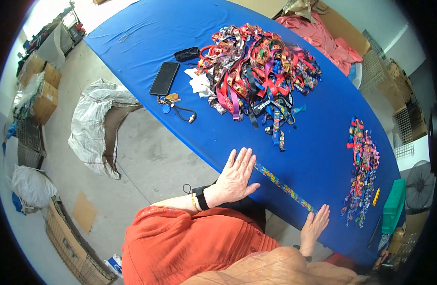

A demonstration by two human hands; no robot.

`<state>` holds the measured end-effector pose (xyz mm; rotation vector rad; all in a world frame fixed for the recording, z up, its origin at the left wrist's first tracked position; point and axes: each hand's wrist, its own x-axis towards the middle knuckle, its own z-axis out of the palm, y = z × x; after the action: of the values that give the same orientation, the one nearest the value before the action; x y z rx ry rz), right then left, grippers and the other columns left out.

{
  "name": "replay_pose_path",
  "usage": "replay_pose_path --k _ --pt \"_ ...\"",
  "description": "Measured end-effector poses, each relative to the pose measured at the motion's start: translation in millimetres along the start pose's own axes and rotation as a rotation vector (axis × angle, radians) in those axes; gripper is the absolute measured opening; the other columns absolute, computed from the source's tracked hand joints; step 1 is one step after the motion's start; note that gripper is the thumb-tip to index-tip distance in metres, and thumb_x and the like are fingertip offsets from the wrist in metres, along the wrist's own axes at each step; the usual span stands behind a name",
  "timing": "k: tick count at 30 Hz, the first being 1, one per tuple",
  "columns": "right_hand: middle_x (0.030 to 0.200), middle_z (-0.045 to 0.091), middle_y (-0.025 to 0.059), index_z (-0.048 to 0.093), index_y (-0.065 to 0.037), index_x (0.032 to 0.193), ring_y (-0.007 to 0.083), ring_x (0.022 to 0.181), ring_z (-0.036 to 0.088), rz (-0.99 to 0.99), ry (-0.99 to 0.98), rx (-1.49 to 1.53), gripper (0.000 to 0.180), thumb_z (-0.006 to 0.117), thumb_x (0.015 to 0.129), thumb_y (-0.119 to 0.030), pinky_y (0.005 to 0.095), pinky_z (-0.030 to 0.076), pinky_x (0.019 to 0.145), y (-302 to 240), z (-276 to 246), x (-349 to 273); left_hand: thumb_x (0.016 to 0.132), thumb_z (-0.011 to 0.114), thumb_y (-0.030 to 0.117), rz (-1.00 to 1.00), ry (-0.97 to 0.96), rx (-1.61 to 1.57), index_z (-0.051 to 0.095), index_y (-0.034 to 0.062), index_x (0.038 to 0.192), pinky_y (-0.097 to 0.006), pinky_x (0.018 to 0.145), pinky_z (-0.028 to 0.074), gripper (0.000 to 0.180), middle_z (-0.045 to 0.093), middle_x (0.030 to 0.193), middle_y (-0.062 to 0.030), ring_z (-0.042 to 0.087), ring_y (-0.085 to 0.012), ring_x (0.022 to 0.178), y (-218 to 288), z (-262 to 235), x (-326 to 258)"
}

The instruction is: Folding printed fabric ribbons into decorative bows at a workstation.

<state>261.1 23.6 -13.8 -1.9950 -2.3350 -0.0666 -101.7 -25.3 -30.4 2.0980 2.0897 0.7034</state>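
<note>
Pressing one ribbon strip (284, 186) flat: two hands, left hand (235, 176), right hand (315, 224)

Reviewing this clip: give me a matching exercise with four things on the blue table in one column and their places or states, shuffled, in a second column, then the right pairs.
Things:
1. left hand
2. right hand
3. black phone
4. big ribbon heap

Places or states:
A. flat on the near table edge, at the right end of the patterned strap
B. piled at the far middle of the table
C. lying flat near the table's left edge, beside the keys
D. spread flat, fingers at the left end of the strap

Pairs: 1-D, 2-A, 3-C, 4-B
</note>
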Motion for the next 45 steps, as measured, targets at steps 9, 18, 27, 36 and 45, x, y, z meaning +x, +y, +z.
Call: replay_pose_path --k 9,18,27,36,45 --pt "0.159 0.020 0.0175 0.019 -0.006 0.154 0.0360 0.146 0.020 0.016 -0.033 -0.023 0.063 0.031 0.103 -0.041 0.0535 0.013 0.117 4 4 0 0.087 0.053 0.059 0.004 0.020 0.018 0.043 -0.0045 0.140 -0.052 0.119 0.010 0.083 0.036 0.150 -0.0232 0.026 -0.0360 0.144 -4 2 -1" --pt "0.160 0.020 0.0161 0.018 -0.007 0.155 0.0351 0.147 0.018 0.046 -0.046 -0.023 0.064 0.028 0.103 -0.044 0.0527 0.013 0.118 1 2 1 0.086 0.055 0.057 0.030 0.035 -0.040 0.044 -0.0059 0.139 -0.051 0.119 0.010 0.083 0.037 0.149 -0.0238 0.027 -0.0363 0.144 -9 2 1" --pt "0.159 0.021 0.0172 0.020 -0.005 0.154 0.0346 0.147 0.019 0.023 -0.035 -0.003 0.063 0.035 0.102 -0.038 0.0517 0.012 0.118 2 2 1 0.088 0.054 0.058 0.026 -0.011 -0.037 0.042 -0.0068 0.141 -0.054 0.119 0.009 0.084 0.033 0.151 -0.0263 0.022 -0.0394 0.145 -7 -1 -3" --pt "0.157 0.026 0.0173 0.024 -0.006 0.153 0.0334 0.147 0.021 0.037 0.001 0.067 0.064 0.039 0.101 -0.040 0.0504 0.013 0.118 -6 -3 2 0.081 0.069 0.042 0.000 -0.037 -0.103 0.038 -0.0083 0.141 -0.055 0.118 0.011 0.084 0.033 0.150 -0.0285 0.023 -0.0411 0.144 -1 -5 7" --pt "0.154 0.031 0.0203 0.029 -0.003 0.150 0.0399 0.143 0.027 -0.092 0.162 0.064 0.070 0.048 0.098 -0.044 0.0592 0.018 0.113 -49 -32 10 0.092 0.059 0.032 0.119 -0.073 0.006 0.029 -0.0053 0.147 -0.056 0.118 0.007 0.074 0.026 0.154 -0.0255 0.020 -0.0393 0.146 24 -10 12"
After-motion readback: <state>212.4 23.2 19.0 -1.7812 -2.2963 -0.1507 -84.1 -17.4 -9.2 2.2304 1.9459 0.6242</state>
